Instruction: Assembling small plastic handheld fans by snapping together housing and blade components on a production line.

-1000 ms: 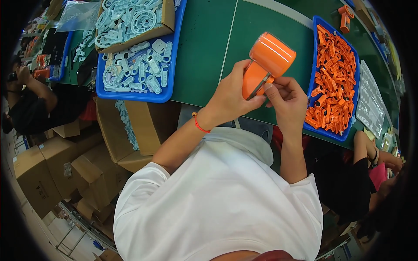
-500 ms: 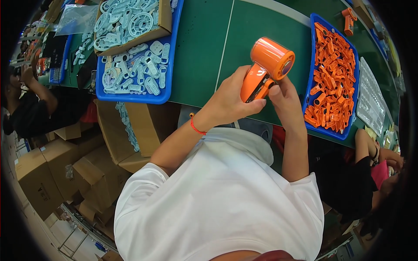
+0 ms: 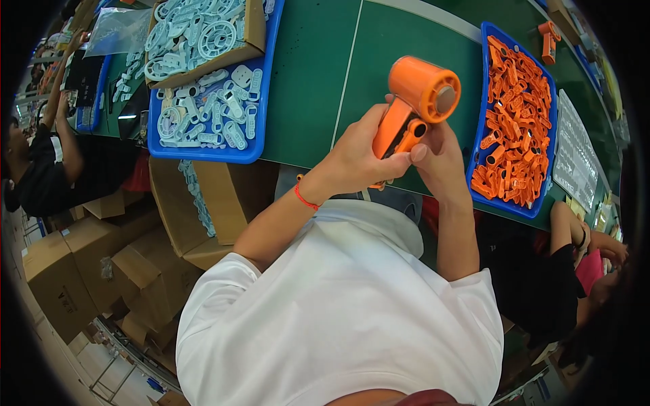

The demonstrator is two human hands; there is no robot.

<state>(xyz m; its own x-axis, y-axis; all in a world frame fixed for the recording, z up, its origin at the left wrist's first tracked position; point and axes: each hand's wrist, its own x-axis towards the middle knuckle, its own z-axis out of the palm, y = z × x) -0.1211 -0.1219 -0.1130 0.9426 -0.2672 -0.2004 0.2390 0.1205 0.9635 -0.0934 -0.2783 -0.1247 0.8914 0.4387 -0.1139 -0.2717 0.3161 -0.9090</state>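
Gripping the orange hair-dryer body (image 3: 413, 108) above the green table (image 3: 318, 74), the left hand (image 3: 359, 159) wraps its handle while the right hand (image 3: 440, 159) pinches the same handle from the other side; the handle's long axis slants down toward the person, barrel uppermost.

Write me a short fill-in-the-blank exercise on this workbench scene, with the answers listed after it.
1. Both hands hold an orange ____-shaped housing above the green table.
2. The tray by the right hand is full of small ____ parts.
3. The tray on the left holds pale ____ parts.
4. The left hand has a red ____ at its wrist.

Missing words: hairdryer; orange; blue; band
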